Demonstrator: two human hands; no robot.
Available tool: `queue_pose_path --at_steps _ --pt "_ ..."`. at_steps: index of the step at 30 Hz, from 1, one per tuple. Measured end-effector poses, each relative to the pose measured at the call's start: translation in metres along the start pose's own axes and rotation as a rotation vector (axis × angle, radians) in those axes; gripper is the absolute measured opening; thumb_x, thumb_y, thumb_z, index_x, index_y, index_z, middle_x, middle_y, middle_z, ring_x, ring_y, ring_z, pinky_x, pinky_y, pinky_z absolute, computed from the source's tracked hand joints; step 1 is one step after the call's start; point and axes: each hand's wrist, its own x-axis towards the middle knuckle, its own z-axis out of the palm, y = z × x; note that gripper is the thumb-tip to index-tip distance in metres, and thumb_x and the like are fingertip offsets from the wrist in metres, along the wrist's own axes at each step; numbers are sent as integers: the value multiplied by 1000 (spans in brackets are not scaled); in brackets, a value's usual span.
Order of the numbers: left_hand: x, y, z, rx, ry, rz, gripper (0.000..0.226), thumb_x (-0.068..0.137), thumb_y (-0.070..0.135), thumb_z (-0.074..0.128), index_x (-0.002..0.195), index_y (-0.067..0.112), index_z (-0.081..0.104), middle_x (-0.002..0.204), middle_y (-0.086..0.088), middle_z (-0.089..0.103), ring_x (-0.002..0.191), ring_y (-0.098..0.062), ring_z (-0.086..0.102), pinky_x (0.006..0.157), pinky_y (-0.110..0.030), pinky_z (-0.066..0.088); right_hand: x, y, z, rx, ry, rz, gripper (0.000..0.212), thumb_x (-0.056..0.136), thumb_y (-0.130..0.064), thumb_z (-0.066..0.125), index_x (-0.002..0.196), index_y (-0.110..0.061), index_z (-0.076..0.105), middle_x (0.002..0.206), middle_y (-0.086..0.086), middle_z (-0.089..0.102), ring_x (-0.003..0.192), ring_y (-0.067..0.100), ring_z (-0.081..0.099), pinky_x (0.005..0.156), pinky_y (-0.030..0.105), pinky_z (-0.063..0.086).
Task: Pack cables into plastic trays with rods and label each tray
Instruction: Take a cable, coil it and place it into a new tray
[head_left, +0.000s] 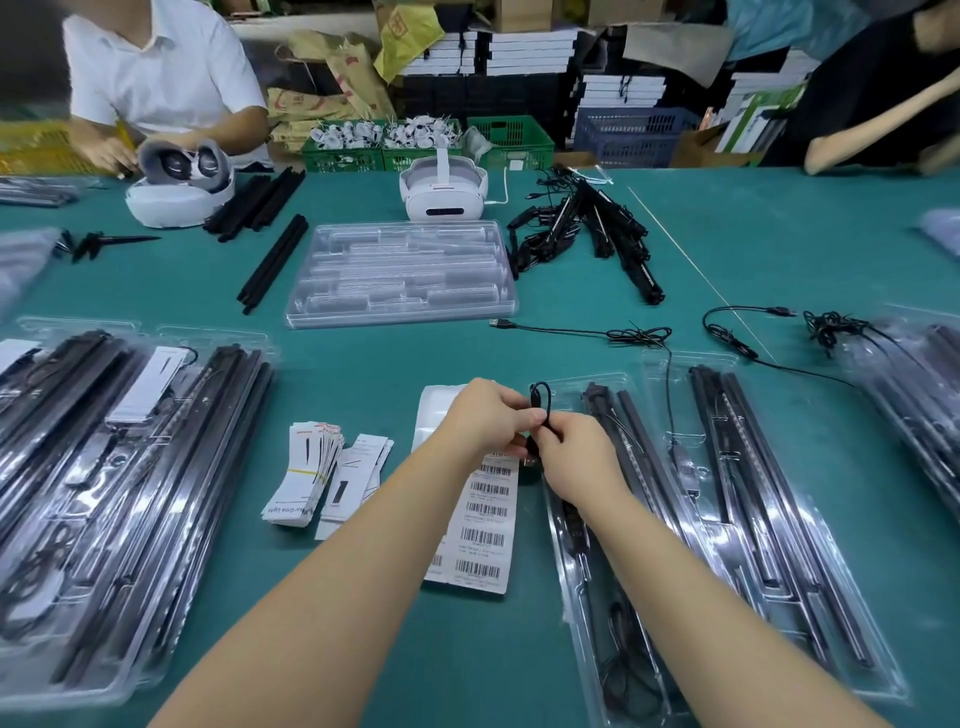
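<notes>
Hands meeting over a teal bench (363, 364). At nine o'clock, filled clear plastic trays of black rods (130, 499); at seven o'clock, a banded bundle of white paper tags (306, 467). Centre: a white barcode label sheet (485, 519), partly under the left hand (485, 415). Left and right hand (576, 452) both pinch a coiled thin black cable (540, 402), grips closed on it, at the top end of the half-packed clear tray (597, 545) at five o'clock. Risk: a loosened pinch would probably let the coil spring open and tangle.
</notes>
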Motion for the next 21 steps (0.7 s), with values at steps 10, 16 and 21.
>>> queue_pose_path --at_steps 10,16,21 --pt "4 -14 0 -108 39 29 29 82 15 82 108 6 73 76 -10 73 58 -15 66 60 -29 58 -9 10 3 -235 18 -154 26 104 -24 39 105 -11 62 103 0 37 85 22 49 78 41 49" --pt "0 -18 4 -234 -7 7 15 83 15 81 86 3 72 69 -12 71 60 -23 69 61 -35 61 -11 11 -2 -380 -5 -180 20 103 -19 36 109 -14 54 99 1 37 72 23 50 69 38 47" --pt "3 -16 6 -104 39 65 9 83 17 81 80 13 74 78 -13 74 70 -27 71 70 -43 63 -11 12 -1 -280 51 -218 22 102 -20 43 112 -14 62 96 4 46 79 26 54 72 37 47"
